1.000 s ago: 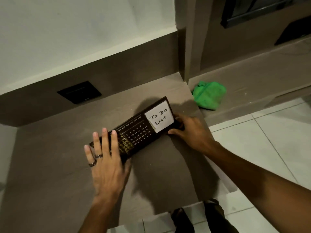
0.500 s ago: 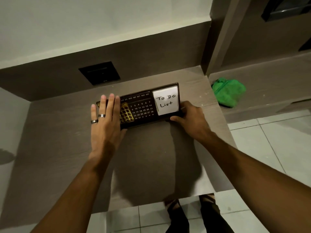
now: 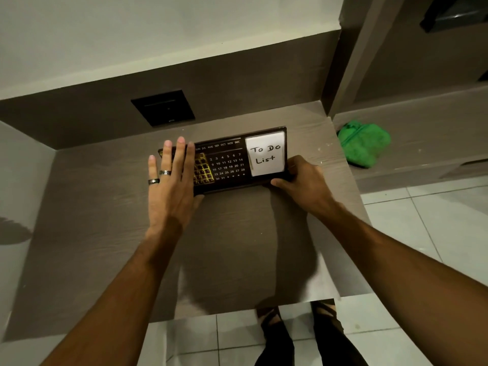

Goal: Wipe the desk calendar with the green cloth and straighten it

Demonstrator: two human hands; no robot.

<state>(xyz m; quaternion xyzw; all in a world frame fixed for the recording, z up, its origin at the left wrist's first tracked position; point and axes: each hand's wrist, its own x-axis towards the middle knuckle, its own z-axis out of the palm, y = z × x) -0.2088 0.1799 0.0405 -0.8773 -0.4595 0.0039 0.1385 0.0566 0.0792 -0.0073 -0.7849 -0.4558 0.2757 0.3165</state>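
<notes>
The desk calendar [image 3: 227,165] is a dark brown board with month names, a date grid and a white "To Do List" note at its right end. It lies on the brown desk [image 3: 132,233], nearly parallel to the back wall. My left hand [image 3: 171,186] lies flat over its left end, fingers stretched out and thumb against the front edge. My right hand [image 3: 303,183] grips the lower right corner. The green cloth [image 3: 365,143] sits crumpled on the lower ledge to the right, apart from both hands.
A black socket plate [image 3: 162,108] is set in the wall panel behind the calendar. A vertical column [image 3: 340,75] stands at the desk's back right corner. White floor tiles and my feet [image 3: 295,326] show below the desk's front edge.
The calendar has swung from a slanted position to nearly parallel with the back wall. Both hands stayed on its ends and moved with it. The cloth has not moved.
</notes>
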